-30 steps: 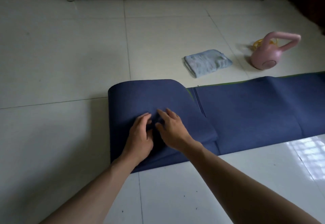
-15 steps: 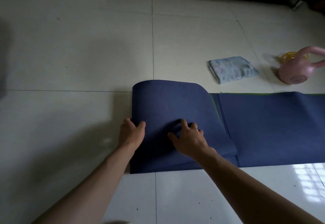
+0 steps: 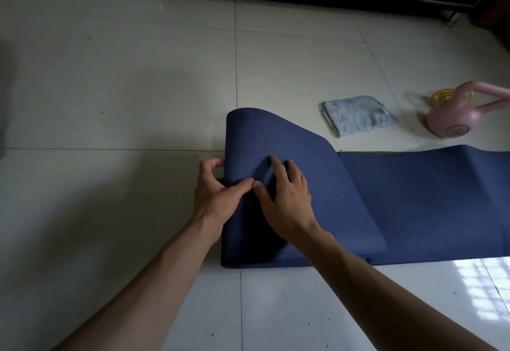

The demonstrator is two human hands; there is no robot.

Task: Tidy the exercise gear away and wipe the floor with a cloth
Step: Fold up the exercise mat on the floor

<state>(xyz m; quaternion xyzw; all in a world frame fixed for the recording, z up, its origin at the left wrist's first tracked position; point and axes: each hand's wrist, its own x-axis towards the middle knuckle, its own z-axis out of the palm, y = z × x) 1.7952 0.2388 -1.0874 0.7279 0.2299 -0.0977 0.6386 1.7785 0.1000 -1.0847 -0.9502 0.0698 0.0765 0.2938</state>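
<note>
Rolling looks barely begun: left hand (image 3: 215, 193) curls round the folded end of the mat (image 3: 358, 190), right hand (image 3: 287, 199) presses flat-fingered beside it. Beyond the fingertips, cloth (image 3: 357, 114) and kettlebell (image 3: 455, 116) lie on the floor (image 3: 138, 102); wiping remains.

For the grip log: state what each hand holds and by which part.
Left hand grips the blue mat at its folded-over left edge; right hand presses on the fold's top.
</note>
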